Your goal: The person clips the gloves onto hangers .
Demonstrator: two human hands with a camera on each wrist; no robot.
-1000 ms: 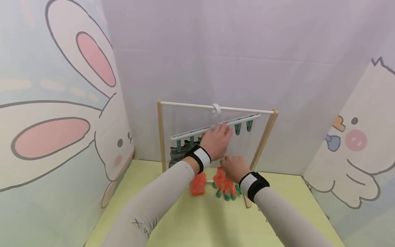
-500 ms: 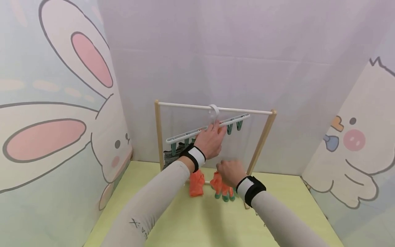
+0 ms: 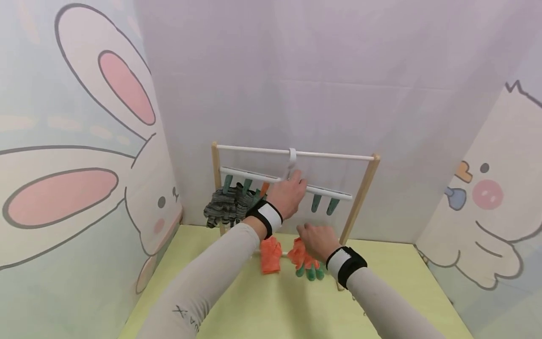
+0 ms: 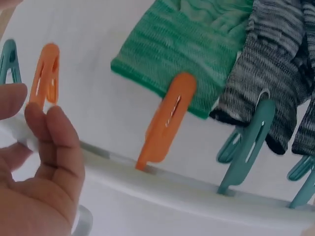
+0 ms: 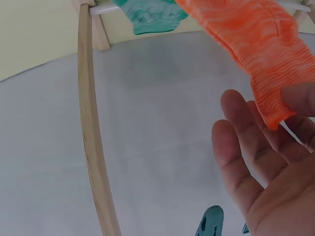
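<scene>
My left hand [image 3: 288,194] grips the middle of a white clip hanger [image 3: 334,193], its fingertips at an orange clothespin [image 4: 45,73] in the left wrist view. Another orange clothespin [image 4: 170,118] holds a green knit cuff [image 4: 172,59]. Beside it, teal clothespins [image 4: 248,147] hold grey-black striped gloves [image 3: 226,205]. Lower down, my right hand [image 3: 319,240] pinches the cuff of an orange glove [image 5: 280,59] between thumb and fingers. That glove hangs with green fingertips downward. Teal clothespins [image 3: 316,203] at the hanger's right end hold nothing.
The hanger's hook [image 3: 292,155] sits over the white top rail [image 3: 254,150] of a small rack with wooden posts [image 3: 360,197]. An orange knit piece [image 3: 271,256] lies below on the yellow table [image 3: 262,306]. Cartoon-printed walls [image 3: 139,188] stand close on both sides.
The hanger has turned about its hook: its left end rose and its right end dropped towards me. The striped gloves came more into view. My right hand kept its hold on the orange glove.
</scene>
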